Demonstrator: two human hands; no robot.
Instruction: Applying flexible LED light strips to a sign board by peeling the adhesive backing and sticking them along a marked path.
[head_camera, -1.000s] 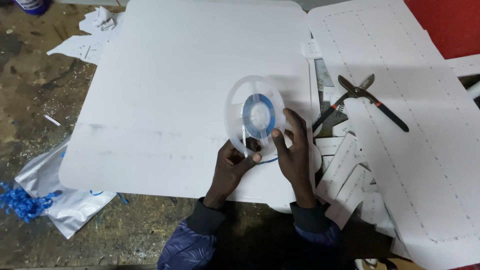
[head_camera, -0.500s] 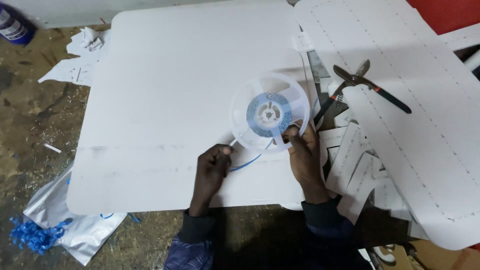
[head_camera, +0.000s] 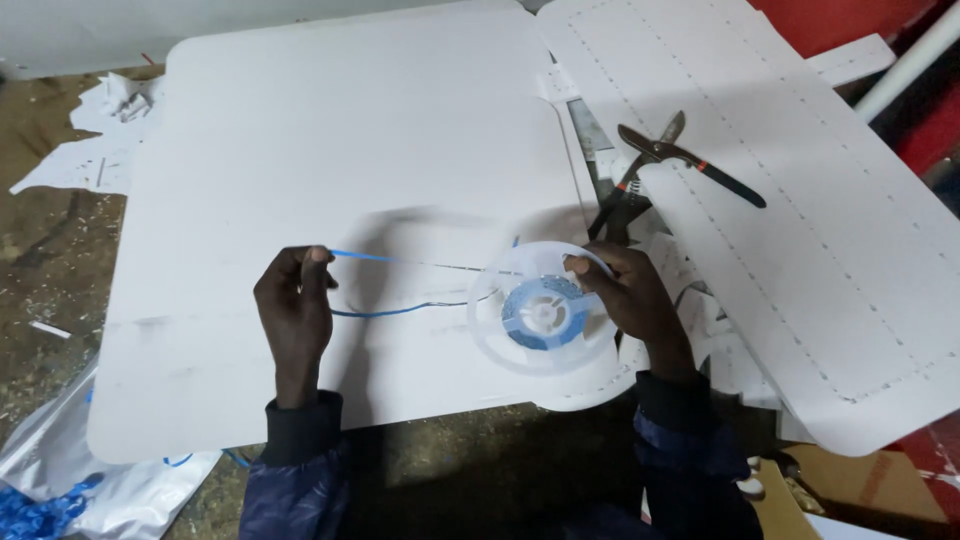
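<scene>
Pinching the blue strip (head_camera: 365, 257) between closed fingers, the left hand (head_camera: 295, 315) draws it out leftward, taut, over the white sheet (head_camera: 350, 130). Right hand (head_camera: 630, 300) grips the clear reel (head_camera: 543, 308) by its rim, fingers clamped, steadying it just above the sheet's near right edge. Black-handled snips (head_camera: 660, 165) lie farther right, among offcuts.

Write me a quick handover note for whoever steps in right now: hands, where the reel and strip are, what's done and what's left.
Left hand: pinching the free end of the thin blue strip, pulled out to the left.
Right hand: gripping the clear plastic reel by its rim, over the white sheet.
Done: a length of strip is unwound.
Left: much blue strip remains wound at the reel's hub; nothing is cut.
Metal snips lie untouched to the right, beside the dotted white sheet.
</scene>
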